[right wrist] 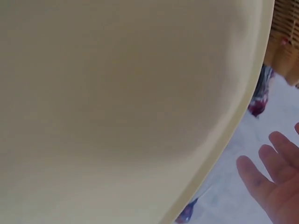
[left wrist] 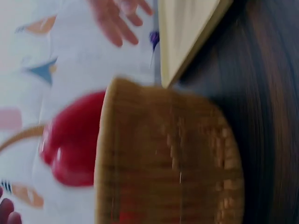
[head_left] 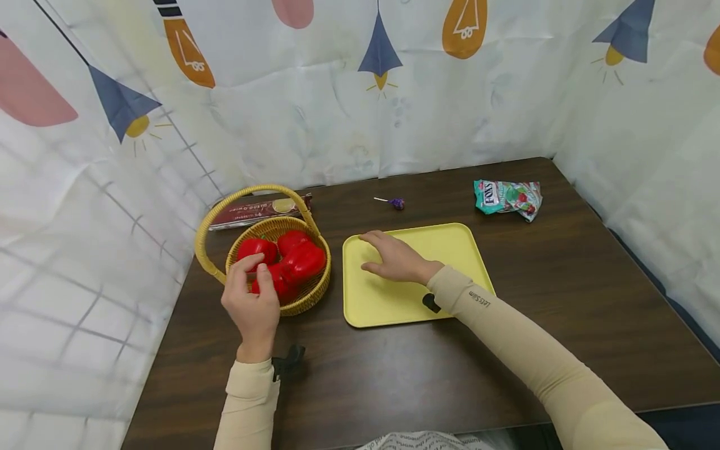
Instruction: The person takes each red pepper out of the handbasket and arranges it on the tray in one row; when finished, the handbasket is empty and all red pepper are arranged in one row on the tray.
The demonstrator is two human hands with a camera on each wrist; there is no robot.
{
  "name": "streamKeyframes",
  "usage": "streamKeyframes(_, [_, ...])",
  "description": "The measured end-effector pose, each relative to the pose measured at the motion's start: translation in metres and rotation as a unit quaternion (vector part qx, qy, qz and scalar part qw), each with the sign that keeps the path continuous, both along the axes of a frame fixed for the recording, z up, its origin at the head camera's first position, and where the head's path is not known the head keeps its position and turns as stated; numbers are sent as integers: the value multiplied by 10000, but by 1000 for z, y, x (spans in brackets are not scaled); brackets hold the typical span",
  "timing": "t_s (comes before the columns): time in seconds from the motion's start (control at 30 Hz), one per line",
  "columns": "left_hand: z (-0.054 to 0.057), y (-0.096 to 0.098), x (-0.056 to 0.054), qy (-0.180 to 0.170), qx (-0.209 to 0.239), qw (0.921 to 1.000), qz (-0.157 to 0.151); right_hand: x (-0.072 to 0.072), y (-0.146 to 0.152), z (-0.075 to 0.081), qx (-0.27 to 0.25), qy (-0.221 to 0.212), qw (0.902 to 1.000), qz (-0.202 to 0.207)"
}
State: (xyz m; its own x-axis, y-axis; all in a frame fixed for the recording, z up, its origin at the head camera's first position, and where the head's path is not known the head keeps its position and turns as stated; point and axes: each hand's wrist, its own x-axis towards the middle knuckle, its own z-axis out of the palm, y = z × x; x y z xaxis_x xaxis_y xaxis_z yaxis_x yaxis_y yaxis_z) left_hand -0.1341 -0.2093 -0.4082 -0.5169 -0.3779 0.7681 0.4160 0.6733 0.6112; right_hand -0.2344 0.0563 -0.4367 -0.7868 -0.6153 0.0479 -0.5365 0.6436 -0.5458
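Several red bell peppers [head_left: 304,261] lie in a yellow wicker basket [head_left: 315,300] with its handle tipped to the left. My left hand [head_left: 251,309] hovers at the basket's near left side, thumb and fingers apart, with nothing visible between them. In the left wrist view a pepper [left wrist: 77,140] shows above the basket's rim [left wrist: 105,154]. Over the yellow tray [head_left: 371,306], my right hand [head_left: 402,259] spreads its fingers loosely and holds nothing. In the right wrist view its fingers [right wrist: 257,179] appear beyond the edge of the tray [right wrist: 140,93].
Behind the basket lies a long dark-red snack packet [head_left: 247,212]. A purple-wrapped lollipop [head_left: 397,204] is behind the tray, and a teal Fox's candy bag [head_left: 508,197] is at the back right. A patterned curtain [head_left: 337,112] hangs behind the brown table [head_left: 360,387].
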Motion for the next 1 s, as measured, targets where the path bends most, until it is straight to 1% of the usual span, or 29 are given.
streamKeyframes(0.07, [5, -5, 5, 272, 356, 9986, 269, 3, -7, 1, -121, 57, 9999, 56])
streamKeyframes(0.17, [12, -10, 13, 574, 962, 9921, 558, 8, -19, 3, -318, 85, 9994, 100])
streamKeyframes(0.27, [15, -15, 16, 642, 1512, 9836, 743, 12, -30, 5, -516, 77, 9986, 64])
streamKeyframes(0.3, [15, -18, 16, 611, 1690, 9808, 752, 13, -34, 6, -600, 68, 9982, 41])
streamKeyframes(0.37, [12, -23, 14, 488, 1866, 9783, 762, 15, -41, 8, -738, 10, 9973, -17])
streamKeyframes(0.43, [8, -29, 10, 274, 1977, 9771, 740, 16, -47, 9, -937, -104, 9955, -58])
streamKeyframes(0.53, [2, -37, 4, -156, 2066, 9761, 655, 18, -56, 12, -1318, -322, 9907, -99])
streamKeyframes(0.6, [-2, -40, 0, -495, 2158, 9733, 600, 18, -62, 14, -1564, -459, 9865, -126])
streamKeyframes(0.67, [-5, -43, -4, -806, 2199, 9707, 536, 19, -67, 15, -1716, -599, 9832, -175])
streamKeyframes(0.73, [-9, -44, -8, -1009, 2228, 9685, 461, 20, -72, 16, -1802, -771, 9803, -237])
streamKeyframes(0.8, [-12, -45, -11, -1079, 2274, 9668, 434, 20, -77, 16, -1848, -935, 9779, -291])
streamKeyframes(0.87, [-15, -46, -15, -1040, 2381, 9649, 376, 20, -82, 16, -1849, -1037, 9766, -357])
streamKeyframes(1.0, [-21, -45, -22, -925, 2582, 9608, 408, 20, -90, 15, -1878, -1138, 9742, -523])
